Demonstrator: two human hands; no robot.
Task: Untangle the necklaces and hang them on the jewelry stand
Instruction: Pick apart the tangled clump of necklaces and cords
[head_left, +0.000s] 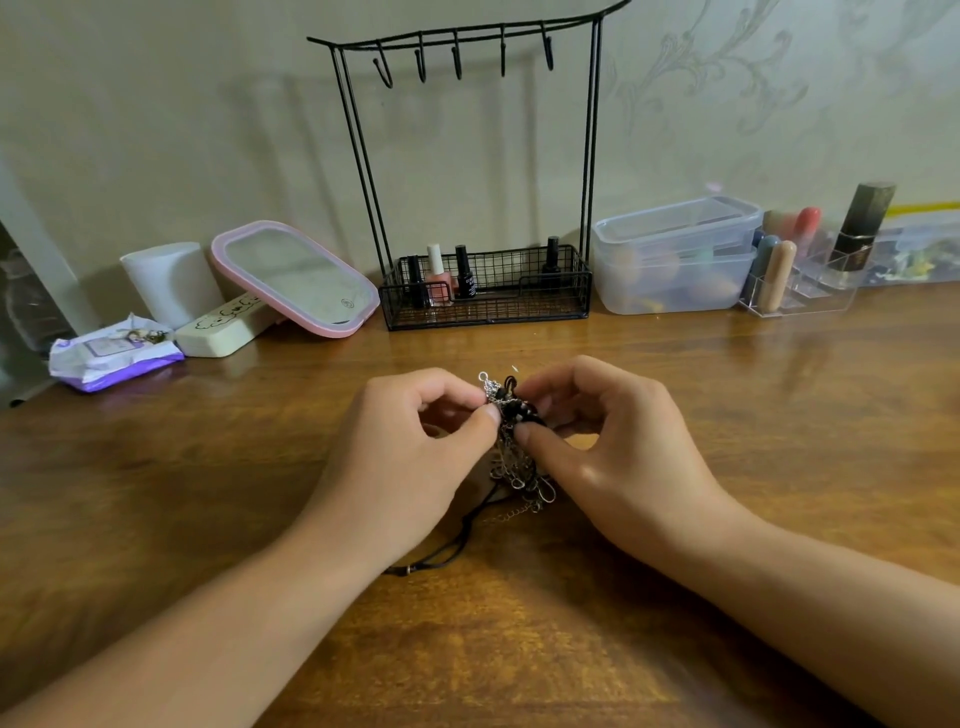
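Both hands meet over the middle of the wooden desk. The left hand and right hand pinch a tangled bunch of necklaces, silver chains hanging, a black cord trailing near-left. The black jewelry stand stands far behind, hooks bare.
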